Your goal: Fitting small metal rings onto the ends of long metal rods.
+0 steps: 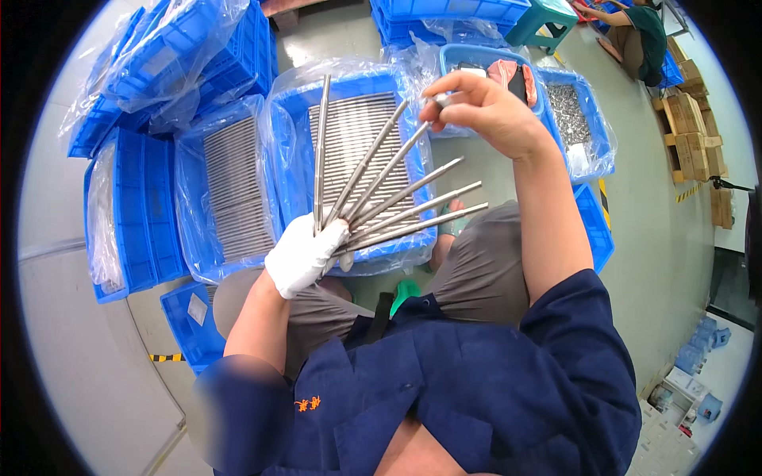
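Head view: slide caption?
White-gloved left hand holds fanned metal rods over a blue crate; bare right hand pinches a small metal part near one rod's tip.

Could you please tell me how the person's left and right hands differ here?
The left hand wears a white glove, while the right hand is bare. The left hand grips a fan of metal rods; the right hand pinches a small silvery piece near one rod's tip. Both hold something.
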The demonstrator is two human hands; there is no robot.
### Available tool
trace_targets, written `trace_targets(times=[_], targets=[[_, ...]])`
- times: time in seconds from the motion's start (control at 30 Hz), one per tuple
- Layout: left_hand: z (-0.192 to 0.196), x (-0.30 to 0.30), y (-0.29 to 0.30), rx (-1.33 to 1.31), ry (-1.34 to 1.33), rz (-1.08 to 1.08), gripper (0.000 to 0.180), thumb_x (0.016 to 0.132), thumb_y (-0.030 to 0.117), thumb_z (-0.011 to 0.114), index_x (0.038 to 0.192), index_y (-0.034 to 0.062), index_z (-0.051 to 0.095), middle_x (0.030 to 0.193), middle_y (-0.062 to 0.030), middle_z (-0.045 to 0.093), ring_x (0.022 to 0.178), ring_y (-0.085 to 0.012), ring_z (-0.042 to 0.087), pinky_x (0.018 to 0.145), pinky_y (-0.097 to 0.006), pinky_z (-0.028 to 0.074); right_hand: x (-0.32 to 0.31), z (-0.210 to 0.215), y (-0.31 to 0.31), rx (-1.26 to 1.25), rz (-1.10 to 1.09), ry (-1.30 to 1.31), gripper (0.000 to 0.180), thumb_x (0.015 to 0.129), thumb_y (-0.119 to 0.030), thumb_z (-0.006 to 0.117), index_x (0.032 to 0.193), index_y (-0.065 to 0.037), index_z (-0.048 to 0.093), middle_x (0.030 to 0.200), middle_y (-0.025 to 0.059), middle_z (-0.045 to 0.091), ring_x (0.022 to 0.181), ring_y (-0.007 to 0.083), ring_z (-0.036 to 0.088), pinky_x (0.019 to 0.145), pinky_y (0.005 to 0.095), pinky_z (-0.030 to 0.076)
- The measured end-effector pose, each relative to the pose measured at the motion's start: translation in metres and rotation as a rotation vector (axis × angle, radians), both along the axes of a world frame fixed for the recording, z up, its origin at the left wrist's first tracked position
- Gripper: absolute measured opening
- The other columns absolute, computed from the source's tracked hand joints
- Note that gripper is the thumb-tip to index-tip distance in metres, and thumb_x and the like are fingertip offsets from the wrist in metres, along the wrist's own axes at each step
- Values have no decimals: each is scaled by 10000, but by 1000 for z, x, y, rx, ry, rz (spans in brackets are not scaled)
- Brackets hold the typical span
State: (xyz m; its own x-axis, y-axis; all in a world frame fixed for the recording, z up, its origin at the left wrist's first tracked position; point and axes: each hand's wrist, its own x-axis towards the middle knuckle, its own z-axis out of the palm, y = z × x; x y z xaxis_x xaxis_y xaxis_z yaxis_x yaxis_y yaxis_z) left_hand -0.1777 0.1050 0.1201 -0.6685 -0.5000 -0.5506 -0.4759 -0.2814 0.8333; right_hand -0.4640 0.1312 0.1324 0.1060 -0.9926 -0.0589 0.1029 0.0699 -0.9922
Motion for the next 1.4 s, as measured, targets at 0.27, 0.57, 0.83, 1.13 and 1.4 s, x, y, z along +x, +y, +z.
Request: trace_targets(times=[0.27, 0.57, 0.83, 1.13, 1.4], targets=[[-2, -2, 4, 2, 17, -16, 264, 851, 247, 450, 806, 11, 559, 585, -33, 553, 547, -106, 486, 533, -254, 387, 18, -6, -4, -29, 147, -170, 306, 751, -112, 635, 1026, -30, 527, 910, 105, 609, 826, 168, 586, 783, 289, 455], [-6, -3, 6, -13, -10, -51, 286, 847, 260, 461, 745, 14, 563, 584, -36, 553, 546, -106, 483, 539, -253, 396, 16, -6, -1, -52, 133, -291, 272, 772, -109, 614, 1018, -20, 538, 914, 113, 619, 773, 142, 573, 750, 260, 454], [-9, -3, 5, -58, -50, -60, 256, 838, 246, 495, 737, 19, 556, 575, -26, 530, 544, -106, 473, 540, -256, 391, 7, 13, 5, 13, 145, 48, 306, 739, -25, 599, 1038, -51, 537, 948, 102, 609, 857, 119, 574, 754, 233, 451], [-9, -3, 9, 61, -58, -19, 251, 839, 253, 529, 811, 4, 539, 590, -13, 477, 523, -95, 431, 497, -254, 383, 13, 12, 5, 19, 105, 14, 326, 710, -9, 629, 1023, -60, 553, 933, 103, 617, 842, 126, 587, 749, 242, 460], [-9, -7, 11, 85, -111, 10, 256, 840, 265, 527, 793, 13, 525, 598, -12, 484, 529, -91, 432, 498, -253, 382, 31, -5, 2, 53, 193, 81, 299, 736, -39, 644, 1022, -28, 555, 859, 60, 620, 788, 94, 566, 727, 221, 445]])
